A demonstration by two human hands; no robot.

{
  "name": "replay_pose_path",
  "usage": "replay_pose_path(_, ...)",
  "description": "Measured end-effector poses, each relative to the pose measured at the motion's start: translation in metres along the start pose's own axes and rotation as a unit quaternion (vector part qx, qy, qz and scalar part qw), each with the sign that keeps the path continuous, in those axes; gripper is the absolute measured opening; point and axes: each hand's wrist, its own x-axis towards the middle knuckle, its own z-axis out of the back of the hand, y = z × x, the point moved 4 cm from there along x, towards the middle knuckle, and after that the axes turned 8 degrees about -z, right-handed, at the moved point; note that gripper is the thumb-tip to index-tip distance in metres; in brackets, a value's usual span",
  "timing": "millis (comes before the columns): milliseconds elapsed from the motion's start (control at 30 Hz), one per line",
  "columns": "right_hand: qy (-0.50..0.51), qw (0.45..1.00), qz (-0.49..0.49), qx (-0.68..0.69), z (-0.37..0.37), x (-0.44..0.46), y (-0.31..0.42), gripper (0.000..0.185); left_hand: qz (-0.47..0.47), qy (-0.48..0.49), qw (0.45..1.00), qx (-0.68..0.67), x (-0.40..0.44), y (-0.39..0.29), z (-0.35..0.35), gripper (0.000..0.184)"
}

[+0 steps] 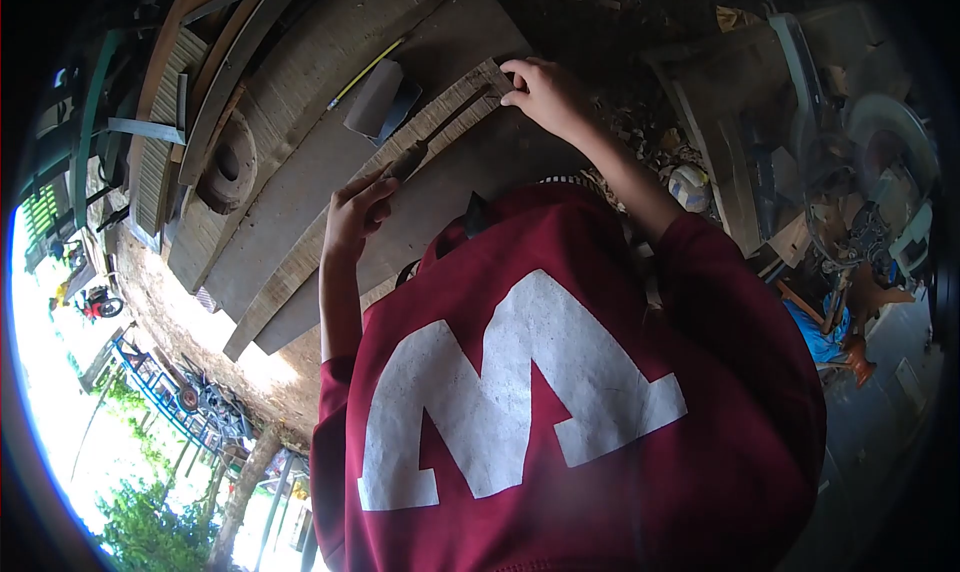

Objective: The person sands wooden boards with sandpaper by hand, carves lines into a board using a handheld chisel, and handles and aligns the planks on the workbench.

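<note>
My left hand (355, 217) is closed around the dark handle of a hand tool (408, 161). The tool's narrow dark shaft runs up and right along a long wooden strip (300, 259), toward its far end. At that end my right hand (545, 97) grips the wood between thumb and fingers. Whether the tool's tip touches the wood is too small to tell. Beside the strip, on the boards (290, 162), are a dark grey block (376, 97) and a thin yellow stick (366, 73).
A round wooden piece with a hole (243, 162) lies at the left, near stacked boards and metal strips (145, 129). A wheeled machine (885, 137) stands at the right above scattered scraps and a blue bag (818, 330). A blue metal frame (165, 392) is outside, lower left.
</note>
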Motion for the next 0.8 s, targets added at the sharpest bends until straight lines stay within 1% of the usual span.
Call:
replay_pose_path(67,0.041,0.997,-0.027,0.056,-0.002,0.002,-0.005,0.032,0.003,0.0,1.0,-0.005,0.0,-0.007,-0.003,0.038)
replay_pose_path(100,0.043,0.997,-0.028,0.055,-0.003,0.003,-0.007,0.032,0.002,0.003,1.0,0.014,-0.001,-0.013,-0.002,0.037)
replay_pose_path(133,0.037,0.997,-0.026,0.07,-0.003,0.003,-0.008,0.032,0.0,0.005,0.999,0.033,-0.002,-0.018,-0.003,0.036)
replay_pose_path(300,0.013,0.992,0.005,0.123,-0.009,0.003,-0.015,0.032,-0.003,0.022,0.999,0.039,-0.005,-0.034,-0.006,0.035)
replay_pose_path(400,-0.004,0.991,0.02,0.133,-0.011,0.002,-0.017,0.033,0.011,0.015,0.999,0.041,-0.013,-0.045,-0.014,0.034)
replay_pose_path(500,-0.01,0.99,0.031,0.14,-0.007,0.0,-0.016,0.032,0.045,0.009,0.996,0.08,-0.022,-0.061,-0.025,0.032)
replay_pose_path(600,0.002,0.987,0.038,0.153,-0.008,0.004,-0.014,0.031,0.031,-0.001,0.997,0.071,-0.023,-0.078,-0.03,0.03)
replay_pose_path(667,0.027,0.99,0.019,0.14,-0.011,0.005,-0.019,0.034,0.01,0.008,0.996,0.091,-0.026,-0.093,-0.043,0.028)
replay_pose_path(733,0.03,0.99,0.024,0.137,-0.01,0.006,-0.018,0.034,-0.006,0.01,0.994,0.112,-0.029,-0.103,-0.057,0.026)
replay_pose_path(800,0.026,0.992,0.012,0.123,-0.007,0.004,-0.015,0.035,-0.101,0.096,0.961,0.237,-0.034,-0.115,-0.075,0.026)
